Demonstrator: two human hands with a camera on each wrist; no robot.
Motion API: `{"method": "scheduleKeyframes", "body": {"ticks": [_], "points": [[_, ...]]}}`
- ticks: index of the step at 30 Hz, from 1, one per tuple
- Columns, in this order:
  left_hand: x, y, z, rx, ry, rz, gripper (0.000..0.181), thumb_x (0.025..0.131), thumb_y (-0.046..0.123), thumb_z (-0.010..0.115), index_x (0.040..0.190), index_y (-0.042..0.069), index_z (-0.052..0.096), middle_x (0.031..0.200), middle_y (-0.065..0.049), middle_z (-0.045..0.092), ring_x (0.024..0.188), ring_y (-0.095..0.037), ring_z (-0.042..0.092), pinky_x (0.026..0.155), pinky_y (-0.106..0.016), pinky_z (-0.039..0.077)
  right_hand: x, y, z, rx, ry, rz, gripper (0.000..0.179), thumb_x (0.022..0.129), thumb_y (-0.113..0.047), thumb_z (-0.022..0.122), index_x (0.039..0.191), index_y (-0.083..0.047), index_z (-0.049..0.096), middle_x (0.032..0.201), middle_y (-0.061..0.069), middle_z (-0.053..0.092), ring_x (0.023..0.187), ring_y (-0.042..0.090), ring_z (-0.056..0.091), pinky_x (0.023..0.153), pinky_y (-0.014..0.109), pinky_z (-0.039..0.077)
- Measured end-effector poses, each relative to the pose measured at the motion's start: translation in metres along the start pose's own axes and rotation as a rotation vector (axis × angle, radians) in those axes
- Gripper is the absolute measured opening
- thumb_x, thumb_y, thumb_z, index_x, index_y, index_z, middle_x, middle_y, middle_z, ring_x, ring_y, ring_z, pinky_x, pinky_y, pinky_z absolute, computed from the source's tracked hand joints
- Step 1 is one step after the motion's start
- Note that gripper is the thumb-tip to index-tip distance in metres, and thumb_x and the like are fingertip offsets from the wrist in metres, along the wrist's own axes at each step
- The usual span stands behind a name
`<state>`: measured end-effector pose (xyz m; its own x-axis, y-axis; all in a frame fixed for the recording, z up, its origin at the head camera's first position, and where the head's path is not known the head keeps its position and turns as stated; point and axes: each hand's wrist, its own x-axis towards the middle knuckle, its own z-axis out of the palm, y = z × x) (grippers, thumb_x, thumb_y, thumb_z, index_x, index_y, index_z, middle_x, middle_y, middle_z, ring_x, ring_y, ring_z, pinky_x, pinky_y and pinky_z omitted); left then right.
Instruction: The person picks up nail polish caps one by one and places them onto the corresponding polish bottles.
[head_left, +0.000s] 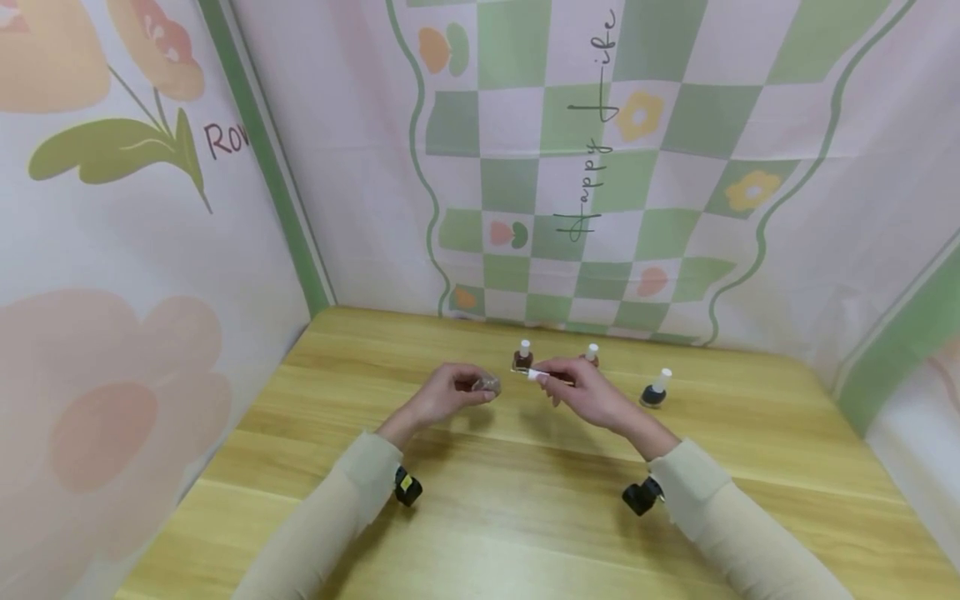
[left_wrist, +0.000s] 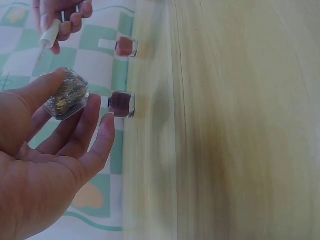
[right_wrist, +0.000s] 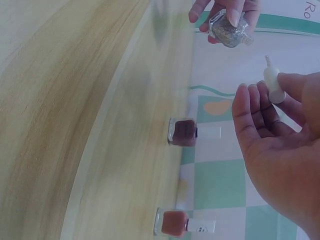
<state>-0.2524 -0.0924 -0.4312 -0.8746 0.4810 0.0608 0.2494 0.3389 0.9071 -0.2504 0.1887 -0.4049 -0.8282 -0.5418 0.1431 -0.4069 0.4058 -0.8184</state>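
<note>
My left hand [head_left: 444, 393] holds a clear, angular nail polish bottle [left_wrist: 69, 96] with gold and silver glitter inside, gripped between thumb and fingers above the table. In my right hand [head_left: 588, 392], thumb and fingers pinch the white cap [right_wrist: 273, 85] of a nail polish brush. Its thin bristled end [left_wrist: 41, 55] carries some glitter and points toward the glitter bottle. Brush and bottle are apart, with a small gap between them. The bottle's neck is hard to make out in the head view.
A dark brown polish bottle [head_left: 522, 361] with a white cap stands behind the hands. Right of it, a reddish bottle [head_left: 592, 353] is partly hidden by my right hand. A dark, nearly black bottle [head_left: 653, 396] stands farther right. Patterned cloth [head_left: 510, 183] borders the wooden table [head_left: 480, 533].
</note>
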Motion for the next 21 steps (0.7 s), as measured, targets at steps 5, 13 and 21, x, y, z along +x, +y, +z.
{"method": "scheduleKeyframes", "body": {"ticks": [5,13,21], "points": [[0.0006,-0.0018,0.0011,-0.003,0.001,0.002,0.024,0.096,0.020,0.073,0.118,0.010,0.073,0.108,-0.003,0.071,0.094,-0.018,0.062,0.083,-0.033,0.055,-0.0009,-0.0001,-0.0002,0.010,0.022,0.008,0.032,0.106,-0.015,0.058,0.132,0.002,0.062,0.091,0.008,0.066,0.079,0.036,0.066,0.069,0.043,0.060],[0.0011,-0.0018,0.0035,-0.015,0.010,0.003,0.023,0.096,0.018,0.073,0.117,0.009,0.073,0.107,-0.006,0.070,0.093,-0.021,0.061,0.080,-0.031,0.053,0.0010,-0.0011,-0.0001,0.071,0.068,0.039,0.020,0.101,-0.013,0.066,0.118,-0.002,0.063,0.098,0.013,0.068,0.086,0.037,0.067,0.074,0.048,0.061],[0.0040,-0.0053,0.0049,-0.025,-0.001,-0.009,0.023,0.096,0.011,0.072,0.118,0.004,0.072,0.109,-0.011,0.070,0.095,-0.027,0.061,0.080,-0.032,0.052,0.0002,-0.0034,0.0005,0.085,0.058,0.040,0.016,0.101,-0.013,0.066,0.114,-0.004,0.065,0.097,0.012,0.069,0.091,0.047,0.065,0.076,0.048,0.061]]}}
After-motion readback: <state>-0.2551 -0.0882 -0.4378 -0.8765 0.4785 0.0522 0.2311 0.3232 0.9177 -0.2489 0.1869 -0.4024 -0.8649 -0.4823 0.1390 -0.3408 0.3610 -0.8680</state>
